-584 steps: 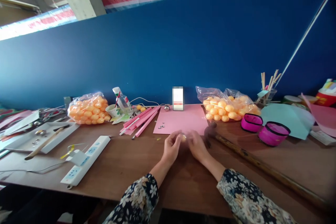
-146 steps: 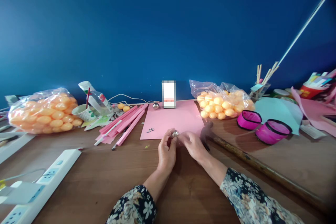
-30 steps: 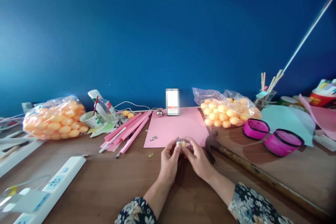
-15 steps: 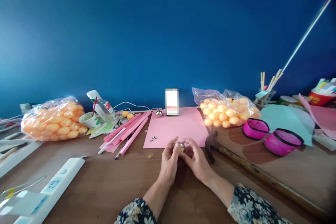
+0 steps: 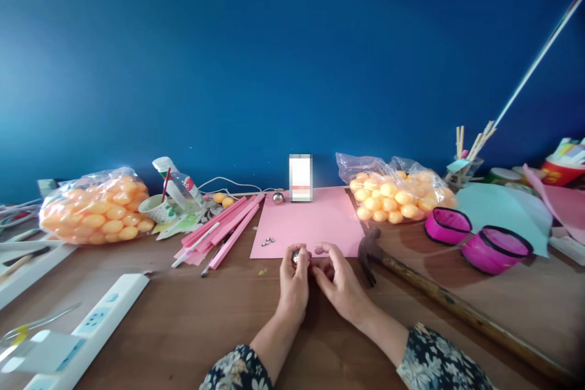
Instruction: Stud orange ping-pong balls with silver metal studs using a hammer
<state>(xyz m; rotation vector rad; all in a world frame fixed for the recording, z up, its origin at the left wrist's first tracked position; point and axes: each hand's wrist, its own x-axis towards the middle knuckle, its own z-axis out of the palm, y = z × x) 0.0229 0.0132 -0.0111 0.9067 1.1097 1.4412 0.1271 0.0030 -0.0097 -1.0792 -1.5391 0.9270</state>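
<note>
A shiny steel ball [image 5: 296, 258] sits in my left hand [image 5: 294, 286], held between the thumb and fingers, with part of it hidden. Just right of it, my right hand [image 5: 340, 283] has curved fingers and a gap between thumb and forefinger; nothing shows in that gap. Both hands are above the front edge of a pink sheet [image 5: 315, 222]. On the sheet lie several small metal pieces [image 5: 267, 242] near the front left, and a second steel ball [image 5: 278, 198] rests at its back left corner.
To the right lies a hammer [image 5: 439, 286]. Pink paper strips [image 5: 233, 225] are piled left of the sheet. Bags of orange balls [image 5: 98, 213] [image 5: 397, 198] flank it. A white power strip [image 5: 105, 311], pink cuffs [image 5: 496, 250] and a propped phone [image 5: 300, 178] are around.
The steel ball has passed from between both hands' fingertips into my left hand, moving slightly left and nearer. My right fingers have come away from it.
</note>
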